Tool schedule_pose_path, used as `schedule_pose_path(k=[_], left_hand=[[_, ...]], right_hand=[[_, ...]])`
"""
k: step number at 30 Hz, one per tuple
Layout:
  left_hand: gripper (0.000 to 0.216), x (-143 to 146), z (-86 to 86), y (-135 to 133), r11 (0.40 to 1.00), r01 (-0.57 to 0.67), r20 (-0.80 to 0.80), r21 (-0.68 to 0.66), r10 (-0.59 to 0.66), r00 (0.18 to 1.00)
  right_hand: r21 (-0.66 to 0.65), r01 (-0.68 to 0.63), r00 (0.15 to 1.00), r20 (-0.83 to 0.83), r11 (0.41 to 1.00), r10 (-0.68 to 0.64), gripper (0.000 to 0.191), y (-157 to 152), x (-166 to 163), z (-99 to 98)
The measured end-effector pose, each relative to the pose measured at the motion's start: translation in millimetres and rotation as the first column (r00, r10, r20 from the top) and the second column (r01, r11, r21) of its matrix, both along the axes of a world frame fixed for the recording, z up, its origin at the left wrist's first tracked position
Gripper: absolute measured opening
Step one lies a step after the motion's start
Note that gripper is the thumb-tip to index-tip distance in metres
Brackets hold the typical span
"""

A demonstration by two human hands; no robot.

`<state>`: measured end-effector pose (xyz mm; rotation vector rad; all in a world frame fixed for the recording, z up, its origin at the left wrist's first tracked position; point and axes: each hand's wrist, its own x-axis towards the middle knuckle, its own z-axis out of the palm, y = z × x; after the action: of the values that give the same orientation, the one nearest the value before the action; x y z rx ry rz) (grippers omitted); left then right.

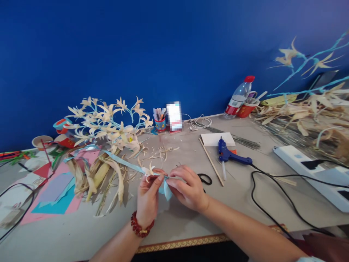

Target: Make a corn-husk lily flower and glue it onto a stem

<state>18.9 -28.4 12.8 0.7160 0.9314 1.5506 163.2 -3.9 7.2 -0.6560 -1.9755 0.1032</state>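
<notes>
My left hand [148, 196], with a dark red bead bracelet at its wrist, pinches the stem of a small cream husk flower [148, 170]. Opposite it, my right hand [189, 187] has thumb and fingers closed on the same stem, just to the right. Light blue crepe paper [167, 191] hangs down between the two hands. Running left from the flower, a long pale blue strip [124, 162] reaches toward the husks. Behind my right hand lie black-handled scissors [205, 179], partly hidden.
A blue glue gun [230, 155] rests by a white card [208, 139], beside a wooden stick [211, 162]. Its cord nears a white power strip [313, 178]. Husk flowers [106, 118], dry husks [95, 171] and coloured paper [57, 189] occupy the left. A bottle [238, 100] stands behind.
</notes>
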Motion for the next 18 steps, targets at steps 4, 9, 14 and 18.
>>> schedule_pose_path(k=[4,9,14,18], left_hand=[[0.003,-0.9,-1.8,-1.7,0.999,0.015,-0.101,0.052,-0.009,0.995],[0.002,-2.9,-4.6,-2.3,0.989,0.031,-0.216,0.143,0.001,0.976],[0.002,-5.0,-5.7,-1.8,0.983,0.063,-0.283,0.175,-0.011,0.959],[0.003,-6.4,-3.7,-1.0,0.973,0.079,-0.319,0.219,-0.005,0.948]], right_hand=[[0.033,-0.053,0.998,-0.036,0.998,0.054,0.013,1.4,3.2,0.2],[0.012,-0.13,0.987,-0.092,0.991,0.13,0.014,3.7,5.2,1.6],[-0.034,-0.18,0.972,-0.157,0.983,0.173,0.013,5.0,6.2,2.9],[-0.06,-0.196,0.965,-0.188,0.979,0.181,0.01,5.1,6.5,3.4]])
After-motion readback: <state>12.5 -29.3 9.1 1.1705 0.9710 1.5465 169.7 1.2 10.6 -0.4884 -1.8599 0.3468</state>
